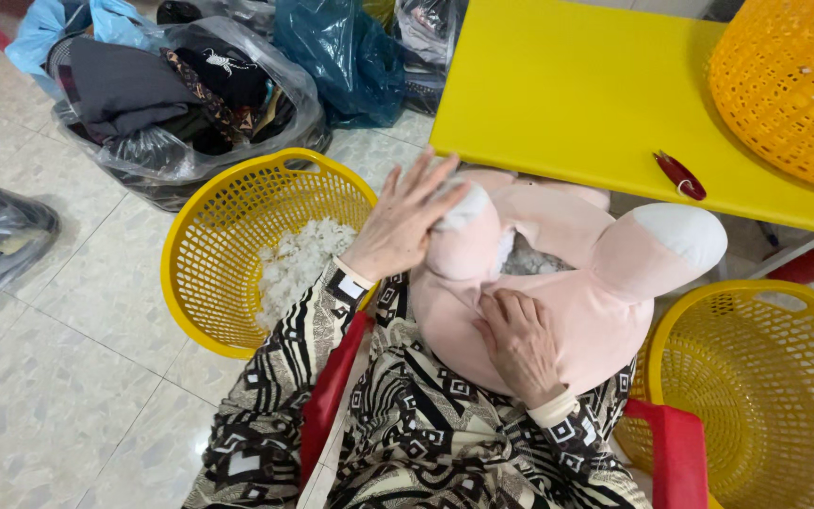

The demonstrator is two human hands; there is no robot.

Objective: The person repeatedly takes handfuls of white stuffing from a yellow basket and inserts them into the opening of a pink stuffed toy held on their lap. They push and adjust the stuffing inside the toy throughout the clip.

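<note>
A pink plush toy lies on my lap, with two stuffed limbs that have white ends and an open seam showing white filling in its middle. My left hand cups the left limb, fingers spread over its white end. My right hand presses on the toy's body just below the opening, fingertips on the fabric. A yellow basket on the floor to my left holds white stuffing, close to my left wrist.
A yellow table stands ahead with a small red tool and an orange basket on it. Another yellow basket is at my right. Plastic bags of clothes sit on the tiled floor. I sit on a red chair.
</note>
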